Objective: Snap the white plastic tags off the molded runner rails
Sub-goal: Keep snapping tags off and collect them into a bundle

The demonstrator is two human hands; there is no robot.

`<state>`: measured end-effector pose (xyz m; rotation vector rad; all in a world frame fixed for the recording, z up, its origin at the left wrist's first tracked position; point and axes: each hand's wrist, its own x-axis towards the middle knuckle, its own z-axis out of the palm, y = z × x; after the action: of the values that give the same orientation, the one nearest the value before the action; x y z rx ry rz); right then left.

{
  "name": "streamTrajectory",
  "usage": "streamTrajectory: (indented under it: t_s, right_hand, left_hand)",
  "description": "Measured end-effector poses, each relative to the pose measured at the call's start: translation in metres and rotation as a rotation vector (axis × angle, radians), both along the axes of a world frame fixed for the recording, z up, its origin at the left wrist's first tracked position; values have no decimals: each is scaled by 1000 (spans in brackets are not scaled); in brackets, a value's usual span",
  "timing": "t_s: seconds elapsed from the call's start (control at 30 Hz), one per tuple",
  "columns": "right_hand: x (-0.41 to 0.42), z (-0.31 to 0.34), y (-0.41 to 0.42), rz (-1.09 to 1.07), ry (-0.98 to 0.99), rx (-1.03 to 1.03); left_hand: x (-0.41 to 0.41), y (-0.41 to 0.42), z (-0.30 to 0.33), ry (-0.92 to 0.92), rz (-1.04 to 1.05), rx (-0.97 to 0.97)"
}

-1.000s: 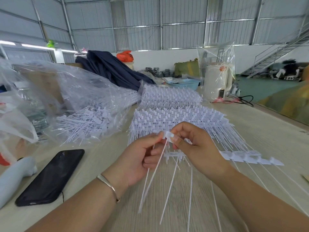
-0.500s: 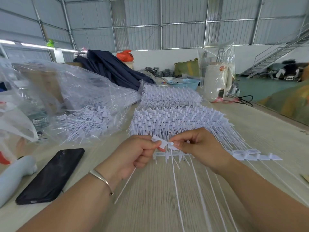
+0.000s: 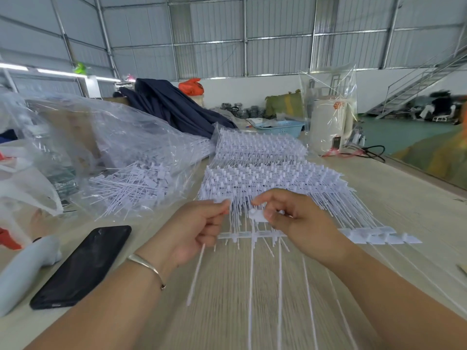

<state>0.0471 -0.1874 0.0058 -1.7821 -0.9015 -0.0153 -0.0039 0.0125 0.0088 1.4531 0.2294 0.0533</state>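
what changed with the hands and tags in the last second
The left hand drew left, away from the right hand, taking a snapped-off tag in its grip. The right hand now pinches the next tag head. Phone, stacked rails and bag stayed put.

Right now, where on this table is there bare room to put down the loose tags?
Bare wood lies right of the runner rail, toward the table edge, and between the phone and the left hand. The far left is crowded by plastic bags; stacked rails fill the centre.
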Motion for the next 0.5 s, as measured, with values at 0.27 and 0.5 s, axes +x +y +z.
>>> streamTrajectory:
  t_s: [0.27,0.5]
  right_hand:
    - [0,-9,6,9,4,-19]
    - [1,-12,9,-70,-70,22]
  left_hand:
    - [4,-39,-15,-84,43,-34]
    - [-1,-45,-17,-182,-21,94]
